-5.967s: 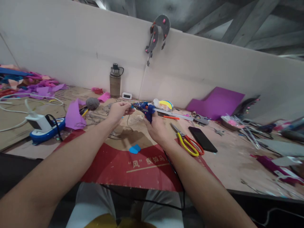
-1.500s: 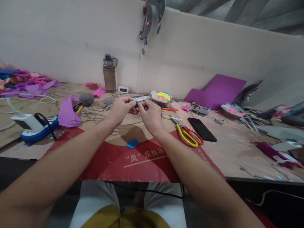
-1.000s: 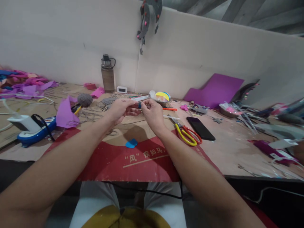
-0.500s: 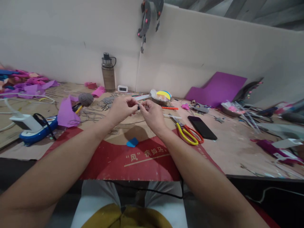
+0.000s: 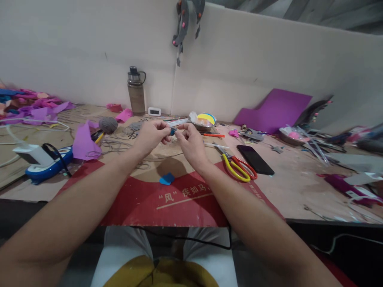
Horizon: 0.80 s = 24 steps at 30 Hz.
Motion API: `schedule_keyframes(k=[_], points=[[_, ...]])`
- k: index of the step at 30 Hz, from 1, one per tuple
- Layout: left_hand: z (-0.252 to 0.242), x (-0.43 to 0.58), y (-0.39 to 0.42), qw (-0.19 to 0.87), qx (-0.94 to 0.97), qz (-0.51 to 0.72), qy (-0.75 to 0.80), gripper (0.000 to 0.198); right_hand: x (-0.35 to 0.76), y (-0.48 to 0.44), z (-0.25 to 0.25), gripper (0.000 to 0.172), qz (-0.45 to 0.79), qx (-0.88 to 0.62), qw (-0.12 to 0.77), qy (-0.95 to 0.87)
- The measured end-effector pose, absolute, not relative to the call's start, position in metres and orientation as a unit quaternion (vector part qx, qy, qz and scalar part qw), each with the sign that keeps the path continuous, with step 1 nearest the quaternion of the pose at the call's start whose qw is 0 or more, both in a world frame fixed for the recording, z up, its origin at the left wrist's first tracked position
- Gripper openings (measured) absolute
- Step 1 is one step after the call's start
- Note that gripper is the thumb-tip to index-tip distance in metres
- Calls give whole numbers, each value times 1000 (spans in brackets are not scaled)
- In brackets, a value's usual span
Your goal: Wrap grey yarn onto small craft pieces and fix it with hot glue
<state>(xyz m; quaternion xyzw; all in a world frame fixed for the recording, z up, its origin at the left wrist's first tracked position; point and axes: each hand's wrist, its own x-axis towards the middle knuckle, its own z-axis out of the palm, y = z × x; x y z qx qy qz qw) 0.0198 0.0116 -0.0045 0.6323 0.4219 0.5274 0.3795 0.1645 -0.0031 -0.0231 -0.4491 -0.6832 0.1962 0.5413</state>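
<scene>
While your left hand held a small dark-blue piece, its material too small to make out, between thumb and fingertips, your right hand met it from the other side, thumb and forefinger only narrowly apart at its edge; whether they gripped the piece or merely touched it, I could not tell. The piece sat between your two sets of fingertips, raised above a red-and-brown printed cardboard sheet. Handling it well probably called for a light, steady pinch, your left hand anchoring and your right making small adjustments, since so little showed beyond your fingers. Too hard a squeeze could have bent it or sent it slipping. Nearer you than both hands, a flat bright-blue cutout lay on the sheet. Scissors with yellow and red handles rested right of your right hand, and a round ball of grey yarn lay left of your left.
</scene>
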Motion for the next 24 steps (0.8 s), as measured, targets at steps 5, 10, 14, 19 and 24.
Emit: schedule_keyframes(k=[5, 10, 14, 19, 24], points=[[-8, 22, 12, 390, 638, 519, 415, 2, 167, -1, -23, 13, 203, -454, 538, -680], [-7, 21, 13, 453, 621, 496, 404, 4, 169, 1, -23, 15, 178, -464, 529, -688], [-3, 16, 14, 516, 616, 457, 381, 9, 172, 0, -20, 16, 167, -483, 514, -689], [1, 15, 10, 463, 655, 452, 391, 16, 173, 1, -21, 14, 151, -495, 502, -694], [-1, 18, 8, 351, 706, 444, 426, 4, 170, 2, -24, 14, 143, -484, 492, -709]])
